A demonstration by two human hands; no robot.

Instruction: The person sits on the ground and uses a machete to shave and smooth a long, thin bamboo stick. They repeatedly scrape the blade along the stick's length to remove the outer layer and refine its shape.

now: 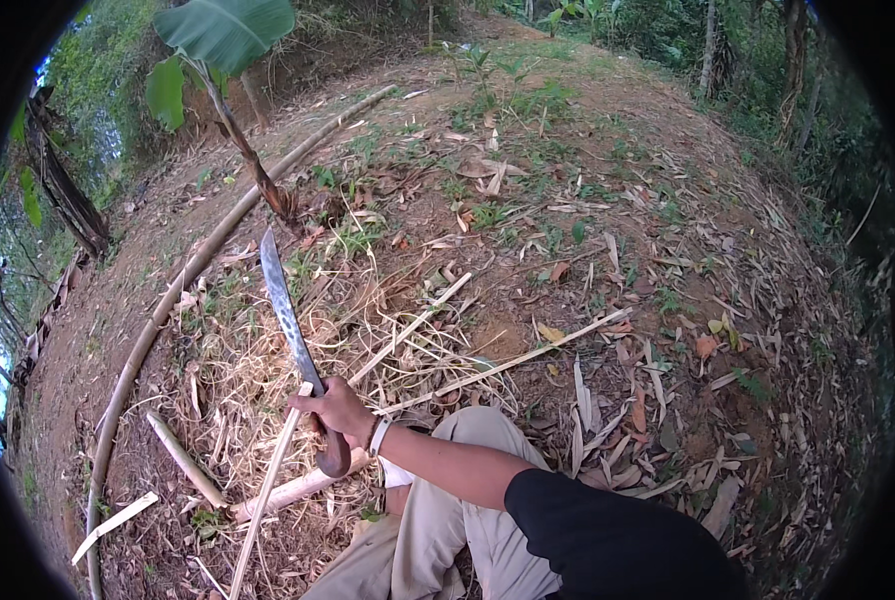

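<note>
My right hand [340, 413] is closed round the curved wooden handle of a machete [286, 305]. Its long, dark-stained blade points up and away, slightly to the left. A pale split bamboo strip [268, 492] runs from the thumb side of this hand down to the lower edge; whether the hand also grips it, I cannot tell. Under the hand, a thicker bamboo piece [293, 490] lies on the ground beside my leg. Two long pale strips, one a bamboo strip [413, 328] and the other a thinner bamboo strip [508, 365], stretch out beyond the wrist. My left hand is out of view.
Thin curly shavings [253, 385] cover the ground ahead. A long bamboo pole [183, 280] curves along the left, past a young banana plant [238, 125]. Shorter bamboo pieces [185, 460] lie at lower left. Dry leaves [638, 400] litter the slope; trees [793, 75] stand at the right.
</note>
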